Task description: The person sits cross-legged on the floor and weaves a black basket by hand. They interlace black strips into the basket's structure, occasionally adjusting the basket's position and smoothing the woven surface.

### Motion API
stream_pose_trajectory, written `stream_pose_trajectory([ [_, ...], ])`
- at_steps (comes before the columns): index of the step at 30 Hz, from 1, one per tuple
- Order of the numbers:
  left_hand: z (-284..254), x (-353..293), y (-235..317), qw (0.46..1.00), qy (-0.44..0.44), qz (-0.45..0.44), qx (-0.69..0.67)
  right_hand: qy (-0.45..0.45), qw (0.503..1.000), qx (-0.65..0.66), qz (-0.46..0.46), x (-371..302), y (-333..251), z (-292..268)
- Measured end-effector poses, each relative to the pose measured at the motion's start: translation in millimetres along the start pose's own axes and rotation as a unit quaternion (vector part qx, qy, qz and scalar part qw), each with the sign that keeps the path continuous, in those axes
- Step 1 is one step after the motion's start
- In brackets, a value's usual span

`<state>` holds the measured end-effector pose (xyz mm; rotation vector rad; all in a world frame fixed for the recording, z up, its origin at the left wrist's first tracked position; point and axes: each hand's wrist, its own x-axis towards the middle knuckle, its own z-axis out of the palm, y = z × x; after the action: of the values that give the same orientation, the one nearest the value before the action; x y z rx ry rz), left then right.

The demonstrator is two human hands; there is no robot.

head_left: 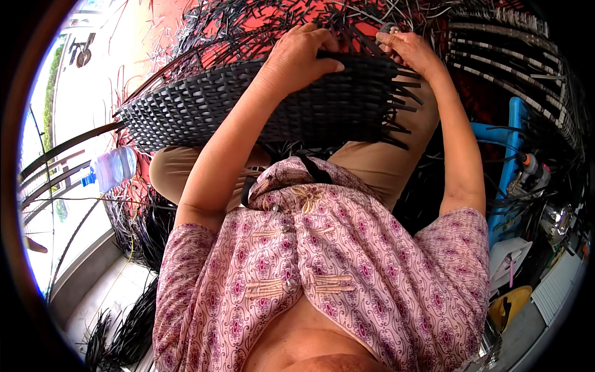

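Note:
A black woven panel (204,102) of flat plastic-like strips lies across my lap, its loose strip ends sticking out on the right. My left hand (300,59) grips the panel's far edge, thumb on the near face and fingers bent over beyond it. Close to the panel's right end, my right hand (409,51) is closed, fingers pinched together. A small rounded grey thing (389,28) shows at its fingertips; I cannot tell what it is or whether the hand also pinches a strip.
Cut dark strips lie scattered over a red surface (245,38) beyond the panel. A striped bundle of strips (508,68) is at the far right. A blue plastic frame (515,130) stands at my right, beside bottles and clutter. At left is a clear bottle (114,168) near long black strips (74,146).

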<state>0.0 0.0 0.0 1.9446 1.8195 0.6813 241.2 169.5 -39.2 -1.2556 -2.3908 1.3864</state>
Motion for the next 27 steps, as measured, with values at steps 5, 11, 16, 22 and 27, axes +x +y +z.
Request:
stream_pose_trajectory([
  [5,-4.1,3.9,6.6,0.997,0.012,-0.058,-0.05,-0.024,1.0,-0.007,0.015,5.9,0.9,-6.5],
  [11,2.8,13.4,2.8,0.995,-0.026,-0.033,-0.086,-0.032,0.98,0.196,0.007,-20.9,-23.2,-14.9],
  [16,-4.7,16.6,4.4,0.987,-0.084,-0.066,-0.121,-0.022,0.956,0.293,0.018,-39.0,-37.5,-11.8],
  [22,2.3,14.1,-6.7,0.981,-0.093,-0.056,-0.162,0.017,0.943,0.328,0.053,-67.8,-35.3,0.7],
  [27,-4.2,17.6,-2.4,0.985,-0.113,-0.01,-0.133,0.056,0.945,0.321,-0.014,-76.2,-29.7,13.5],
])
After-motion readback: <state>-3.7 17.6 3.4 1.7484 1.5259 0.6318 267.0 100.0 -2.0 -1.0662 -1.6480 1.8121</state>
